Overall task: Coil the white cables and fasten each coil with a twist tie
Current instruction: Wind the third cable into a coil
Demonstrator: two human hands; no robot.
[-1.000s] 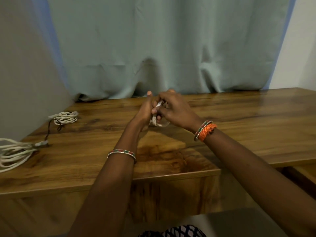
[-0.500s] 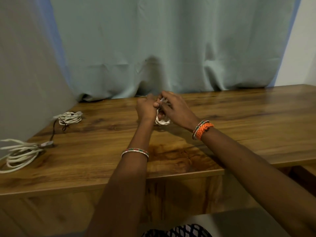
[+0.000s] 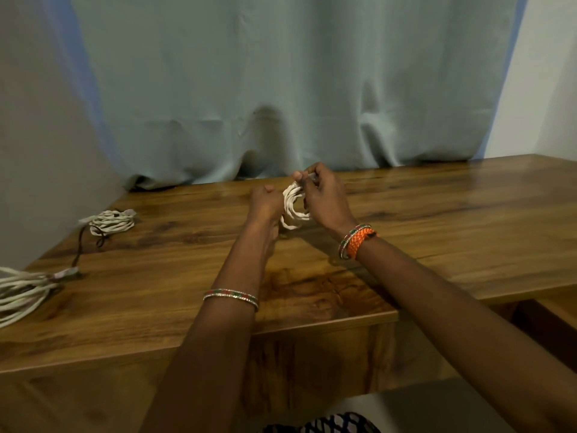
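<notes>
A small coil of white cable (image 3: pixel 293 208) hangs just above the wooden table (image 3: pixel 437 220), held between both hands. My left hand (image 3: pixel 265 204) is curled in a fist against the coil's left side. My right hand (image 3: pixel 323 195) grips the coil's top, thumb and fingertips pinching something small there that is too blurred to name. Another white coil (image 3: pixel 112 225) lies at the table's left, with a dark tie (image 3: pixel 81 245) trailing from it. A larger, looser white bundle (image 3: pixel 22 290) lies at the left edge.
A grey-green curtain (image 3: pixel 281 89) hangs behind the table and touches its back edge. A grey wall (image 3: pixel 37 151) closes the left side. The table's front edge (image 3: pixel 218 339) runs below my forearms. A lower wooden surface (image 3: pixel 562 310) shows at the right.
My hands have drawn apart a little, so more of the coil shows between them. My right hand has risen to the coil's top. The view has shifted slightly to the left.
</notes>
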